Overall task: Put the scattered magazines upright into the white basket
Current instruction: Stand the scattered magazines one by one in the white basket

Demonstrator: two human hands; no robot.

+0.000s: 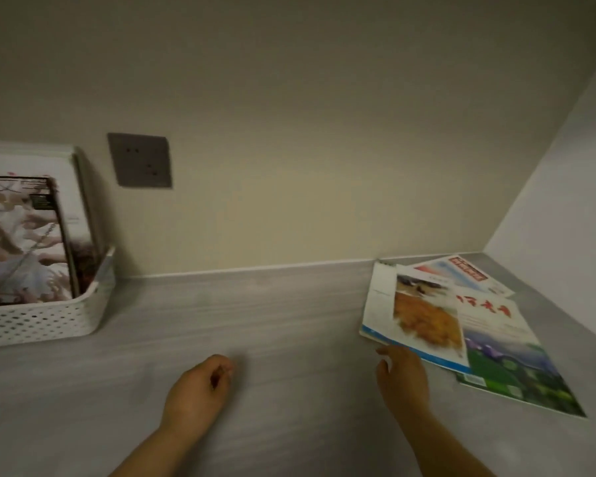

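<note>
A white perforated basket stands at the far left of the grey counter, with two magazines upright in it. On the right lies a fanned pile of three magazines: the top one with an orange picture, a green landscape one under it, a red-titled one at the back. My right hand is at the near edge of the top magazine, fingers spread, fingertips touching its blue border. My left hand hovers over the counter's middle, fingers curled, holding nothing.
A grey wall socket sits on the beige back wall right of the basket. A white side wall bounds the counter on the right. Bare grey countertop stretches between basket and pile.
</note>
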